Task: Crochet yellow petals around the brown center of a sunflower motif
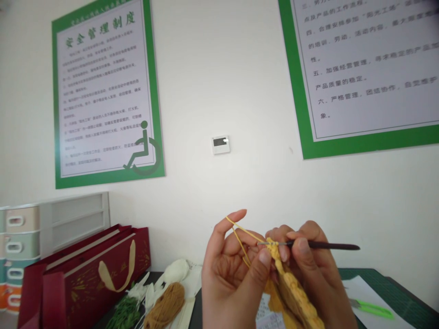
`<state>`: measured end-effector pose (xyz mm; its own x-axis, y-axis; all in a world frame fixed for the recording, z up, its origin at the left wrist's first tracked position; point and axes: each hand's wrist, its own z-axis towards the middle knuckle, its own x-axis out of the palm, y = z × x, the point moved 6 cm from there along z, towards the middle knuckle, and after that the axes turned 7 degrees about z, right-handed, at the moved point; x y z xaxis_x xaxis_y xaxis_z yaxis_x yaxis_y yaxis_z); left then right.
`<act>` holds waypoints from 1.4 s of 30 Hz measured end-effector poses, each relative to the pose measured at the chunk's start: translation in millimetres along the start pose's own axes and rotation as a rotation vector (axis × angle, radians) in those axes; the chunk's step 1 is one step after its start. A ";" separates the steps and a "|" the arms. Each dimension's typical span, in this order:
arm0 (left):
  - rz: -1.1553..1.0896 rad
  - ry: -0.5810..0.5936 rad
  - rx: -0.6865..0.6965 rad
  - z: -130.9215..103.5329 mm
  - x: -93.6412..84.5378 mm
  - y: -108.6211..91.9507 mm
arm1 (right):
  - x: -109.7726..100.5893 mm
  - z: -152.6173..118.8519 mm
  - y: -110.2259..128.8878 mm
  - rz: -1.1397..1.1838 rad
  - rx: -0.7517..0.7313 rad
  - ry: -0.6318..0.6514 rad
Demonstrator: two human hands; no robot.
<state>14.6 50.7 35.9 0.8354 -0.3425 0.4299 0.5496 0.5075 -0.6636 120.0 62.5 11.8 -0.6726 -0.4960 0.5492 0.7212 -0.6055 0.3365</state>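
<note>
Above the dark table (pixel 197 308), towards its right-hand side, two bare hands work on a yellow crocheted piece (pixel 297 292). The left hand (pixel 235 276) pinches the top of the piece between its thumb and fingers, while its index finger stands raised with yellow yarn (pixel 244 229) looped over it; the upper strand runs tight to the work. The right hand (pixel 317 265) grips a dark-handled hook (pixel 338 246) between thumb and fingers, the handle pointing right, and its metal tip reaches across the top edge of the piece. The piece hangs down between the hands, its lower end out of view.

A single crochet stitch seems to be in hand, with the hook at the edge loops. As I judge it, the next move calls for catching the tight strand and drawing it through, with the left pinch kept firm.

Along the table's left side are red gift bags (pixel 85 288), green yarn (pixel 124 313), a brown skein (pixel 166 306) and a white ball of yarn (pixel 176 271). Towards its right edge, a white sheet and a bright-green-handled tool (pixel 373 309) lie on a green cutting mat (pixel 401 294).
</note>
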 end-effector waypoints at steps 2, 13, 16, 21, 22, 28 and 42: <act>0.000 -0.006 -0.001 0.2 -0.9 -0.1 | -0.5 -0.9 -0.3 -0.033 -0.026 -0.017; -0.158 0.119 -0.322 -1.0 7.6 22.2 | 13.4 -10.9 63.3 -0.881 -0.992 0.181; -0.213 0.171 -0.380 0.1 7.5 22.5 | 4.2 -1.8 52.0 -0.451 -0.742 0.047; -0.239 0.241 -0.355 4.1 4.1 17.4 | -2.0 5.3 39.9 -0.207 -0.430 -0.009; -0.245 0.253 -0.360 3.9 4.0 17.6 | -3.0 6.2 39.6 -0.179 -0.384 0.009; -0.122 0.204 -0.256 3.4 0.3 14.1 | -7.9 11.7 15.1 0.040 0.085 0.040; 0.089 0.005 -0.002 -2.0 3.6 1.4 | -14.4 15.5 7.6 -0.110 0.110 0.093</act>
<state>18.3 48.6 35.3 0.8811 -0.3001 0.3655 0.4727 0.5349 -0.7003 137.7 74.6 18.4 -0.7569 -0.4891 0.4334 0.6531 -0.5896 0.4752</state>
